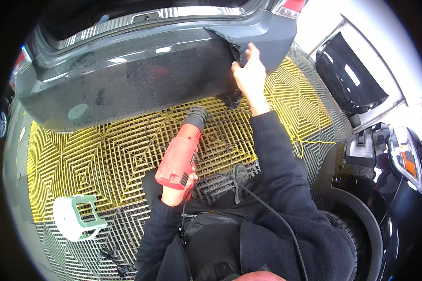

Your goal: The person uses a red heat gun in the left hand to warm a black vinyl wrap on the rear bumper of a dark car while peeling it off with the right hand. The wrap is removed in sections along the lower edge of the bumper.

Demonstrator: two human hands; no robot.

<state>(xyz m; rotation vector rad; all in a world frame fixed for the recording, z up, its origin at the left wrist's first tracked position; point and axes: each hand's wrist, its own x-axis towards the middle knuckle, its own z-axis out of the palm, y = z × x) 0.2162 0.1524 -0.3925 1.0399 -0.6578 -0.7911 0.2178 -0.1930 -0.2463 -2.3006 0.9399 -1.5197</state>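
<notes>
My left hand (174,195) is wrapped round the handle of a red heat gun (177,157), which mostly lies hidden under its body. The gun's black nozzle (197,116) points up toward the grey car's rear bumper (262,40). A dark, glossy film (140,77) covers much of the bumper, and its right edge (234,50) is loose and crumpled. A ragged flap (230,99) of it hangs at the bottom. Right beside this loose edge is my right hand (249,72), thumb and fingers apart, with no film plainly gripped.
A white-and-green stool (72,218) stands at left on the yellow and grey grid floor (112,154). Black scraps (119,267) lie near it. A black cord (272,213) crosses my lap. At right are a black car (361,182), a yellow cord (299,140) and a black panel (349,75).
</notes>
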